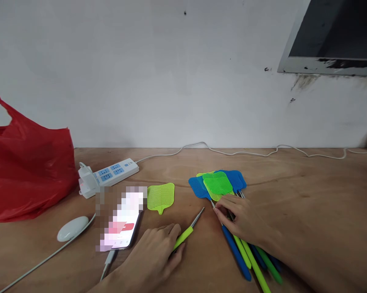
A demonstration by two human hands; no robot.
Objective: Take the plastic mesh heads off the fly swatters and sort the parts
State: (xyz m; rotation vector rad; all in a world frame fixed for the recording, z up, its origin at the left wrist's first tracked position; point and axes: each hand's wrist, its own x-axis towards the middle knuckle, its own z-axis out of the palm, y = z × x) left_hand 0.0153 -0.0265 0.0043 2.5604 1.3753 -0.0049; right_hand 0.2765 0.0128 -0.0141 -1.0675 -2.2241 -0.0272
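My left hand (159, 252) is closed around a yellow-green fly swatter handle (183, 238), whose thin metal rod points up and to the right. Above it, a loose yellow-green swatter head (161, 197) lies flat on the table, apart from any rod. On the right is a pile of fly swatters (218, 184) with blue, green and yellow-green mesh heads. My right hand (236, 213) rests over their metal rods, thumb and fingers pinching the rod of a blue fly swatter (236, 252). Several handles fan out below that hand, partly hidden by my forearm.
A lit phone (125, 224), partly pixelated, lies left of my left hand with a cable plugged in. Behind it sits a white power strip (122, 170). A white oval device (72, 228) and a red plastic bag (31, 162) are farther left. A thin cord (238, 153) runs along the wall.
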